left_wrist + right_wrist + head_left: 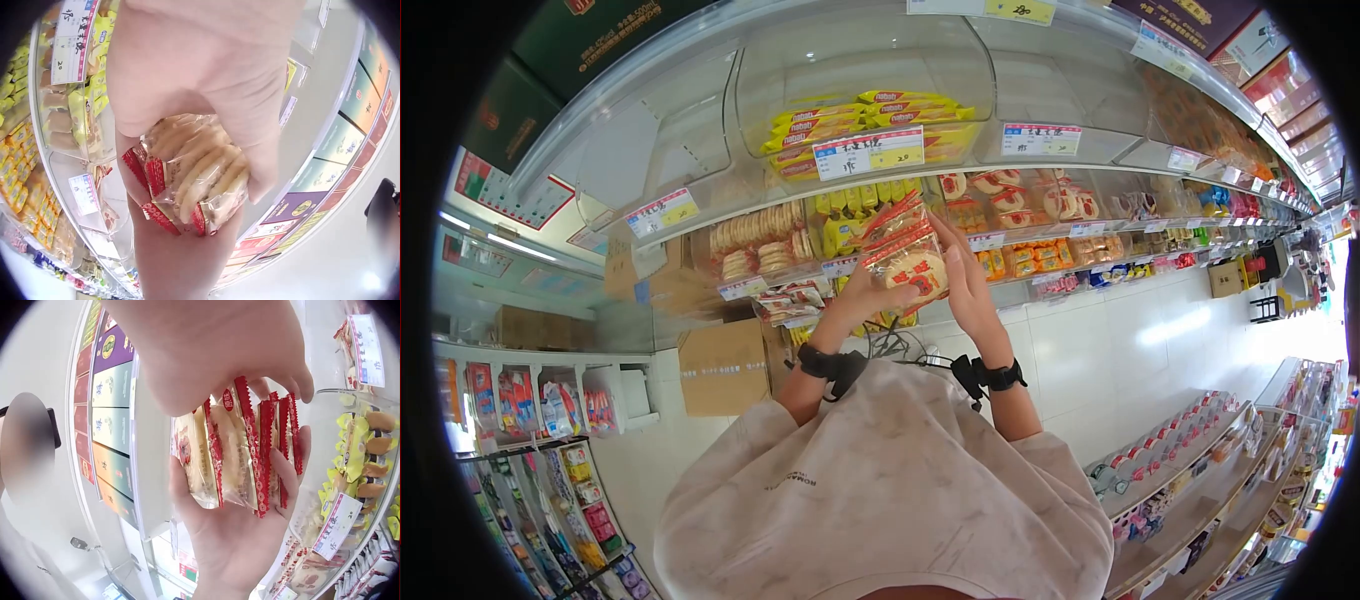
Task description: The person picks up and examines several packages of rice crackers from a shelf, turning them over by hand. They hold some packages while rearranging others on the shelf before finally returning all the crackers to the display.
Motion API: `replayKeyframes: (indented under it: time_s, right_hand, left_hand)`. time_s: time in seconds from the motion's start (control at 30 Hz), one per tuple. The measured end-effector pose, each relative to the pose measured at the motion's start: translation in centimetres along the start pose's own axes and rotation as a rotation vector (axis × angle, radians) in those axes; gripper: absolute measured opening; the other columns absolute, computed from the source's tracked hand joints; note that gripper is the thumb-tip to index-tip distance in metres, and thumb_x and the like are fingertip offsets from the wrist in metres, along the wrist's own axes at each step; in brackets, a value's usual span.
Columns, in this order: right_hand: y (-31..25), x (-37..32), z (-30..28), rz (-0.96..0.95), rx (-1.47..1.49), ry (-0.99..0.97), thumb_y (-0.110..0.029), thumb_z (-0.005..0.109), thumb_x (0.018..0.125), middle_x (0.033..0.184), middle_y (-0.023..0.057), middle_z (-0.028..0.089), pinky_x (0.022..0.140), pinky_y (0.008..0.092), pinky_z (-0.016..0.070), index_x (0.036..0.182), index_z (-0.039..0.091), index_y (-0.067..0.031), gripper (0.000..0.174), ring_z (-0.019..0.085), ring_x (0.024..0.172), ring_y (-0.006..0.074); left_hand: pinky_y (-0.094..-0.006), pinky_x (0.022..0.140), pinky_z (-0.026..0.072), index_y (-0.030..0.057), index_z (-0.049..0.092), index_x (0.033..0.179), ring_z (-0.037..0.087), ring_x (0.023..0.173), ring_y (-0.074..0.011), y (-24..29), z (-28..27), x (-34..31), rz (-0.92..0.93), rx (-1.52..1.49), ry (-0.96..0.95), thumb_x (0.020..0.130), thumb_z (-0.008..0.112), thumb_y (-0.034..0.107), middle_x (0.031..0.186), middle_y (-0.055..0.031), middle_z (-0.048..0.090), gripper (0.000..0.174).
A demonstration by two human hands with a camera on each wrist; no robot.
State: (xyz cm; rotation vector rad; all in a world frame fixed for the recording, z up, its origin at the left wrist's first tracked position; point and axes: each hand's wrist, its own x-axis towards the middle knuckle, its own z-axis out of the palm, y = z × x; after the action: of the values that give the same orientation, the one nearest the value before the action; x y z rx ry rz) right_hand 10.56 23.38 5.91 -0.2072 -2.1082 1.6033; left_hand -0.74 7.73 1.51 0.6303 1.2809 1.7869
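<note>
Item: rice-cracker packets (912, 258), a small stack in clear wrap with red crimped edges, standing on edge side by side. The count looks like four or five, though overlapping seams make that unsure. Location: in the air just below the bin of yellow packets (870, 120), in front of the shelf (740, 195) tier under that bin and touching no part of it. Left hand (855, 300): beneath the stack, palm as a cradle, thumb up one face and fingers (299, 447) up the other, so the stack sits clasped in it. Right hand (968, 275): on the far side of the stack from the left hand, fingers (294, 378) bent over the crimped top edges and bearing on them. Also present: a cardboard box (725, 365) on the floor, well below the bin and to its left. Handling note, as a judgement: the contents are probably brittle discs, so the clasp should be only firm enough to stop sliding, with pressure on the sealed edges rather than the faces. The lower palm ought to bear the weight while the upper fingers merely level the tops, with the red seams lined up so no single packet slips out sideways. The film looks slick, so a squared stack should hold better than a fanned one.
</note>
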Motion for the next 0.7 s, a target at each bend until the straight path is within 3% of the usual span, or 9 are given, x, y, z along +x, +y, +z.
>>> replayKeyframes:
  time_s: [0.13,0.23,0.33,0.37,0.47,0.57,0.7]
  right_hand:
    - [0.2,-0.4,0.1,0.008,0.03,0.014,-0.029,0.031,0.11,0.154,0.0214,0.042,0.118,0.0408,0.0273,0.147,0.044,0.0042,0.051,0.038,0.143,0.0345]
    - [2.4,-0.9,0.4,0.067,0.129,-0.013,-0.03,0.029,0.11,0.155,0.0216,0.039,0.119,0.0398,0.027,0.15,0.038,0.0041,0.053,0.038,0.144,0.0328]
    - [1.2,-1.1,0.4,0.087,0.115,-0.052,-0.03,0.027,0.11,0.156,0.0216,0.038,0.119,0.0402,0.0268,0.154,0.032,0.0025,0.055,0.036,0.145,0.0316]
    - [2.2,-1.3,0.8,0.119,0.158,-0.049,-0.034,0.027,0.11,0.155,0.0215,0.038,0.119,0.0404,0.0269,0.156,0.027,0.0015,0.058,0.035,0.145,0.0307]
    - [2.5,-1.2,1.7,0.057,0.027,-0.148,-0.033,0.042,0.106,0.154,0.0218,0.039,0.117,0.0402,0.0294,0.156,0.026,0.0012,0.063,0.037,0.144,0.0304]
    - [2.7,-0.1,2.9,-0.021,-0.104,-0.233,-0.032,0.056,0.102,0.153,0.022,0.04,0.116,0.0401,0.0319,0.157,0.026,0.0009,0.071,0.039,0.143,0.0301]
    - [3.3,1.2,5.7,0.132,0.019,-0.343,-0.025,0.067,0.097,0.151,0.019,0.043,0.112,0.0385,0.0372,0.157,0.025,0.001,0.077,0.046,0.137,0.0278]
  left_hand:
    - [-0.034,0.104,0.0485,0.0035,0.042,0.147,0.057,0.124,-0.0165,0.3,0.2,0.2,-0.01,-0.039,0.013,0.082,0.082,0.009,0.135,-0.0077,0.059,0.076]
    - [-0.0343,0.106,0.0472,0.0045,0.033,0.152,0.054,0.127,-0.0169,1.4,0.9,0.2,0.063,-0.024,-0.014,0.08,0.083,0.008,0.14,-0.008,0.054,0.087]
    - [-0.0353,0.11,0.0429,0.0045,0.014,0.157,0.047,0.135,-0.0176,2.3,0.7,0.0,-0.013,-0.047,0.001,0.075,0.088,0.01,0.147,-0.011,0.045,0.11]
    - [-0.034,0.11,0.0425,0.0027,0.015,0.157,0.046,0.135,-0.0175,2.4,0.5,-0.1,0.008,-0.066,0.005,0.074,0.089,0.011,0.149,-0.0113,0.043,0.111]
    - [-0.0332,0.109,0.0431,0.0013,0.017,0.156,0.047,0.134,-0.0177,2.7,-0.6,-0.9,0.041,-0.05,0.043,0.074,0.089,0.012,0.149,-0.0119,0.044,0.11]
    - [-0.0344,0.108,0.0445,0.0055,0.022,0.156,0.05,0.13,-0.0164,2.2,-2.8,-1.9,0.041,-0.008,0.095,0.081,0.084,0.013,0.145,-0.0085,0.048,0.098]
    - [-0.0332,0.105,0.0461,0.0048,0.029,0.154,0.052,0.127,-0.0149,3.0,-5.3,-4.1,-0.045,-0.047,0.167,0.086,0.08,0.02,0.14,-0.0082,0.053,0.087]
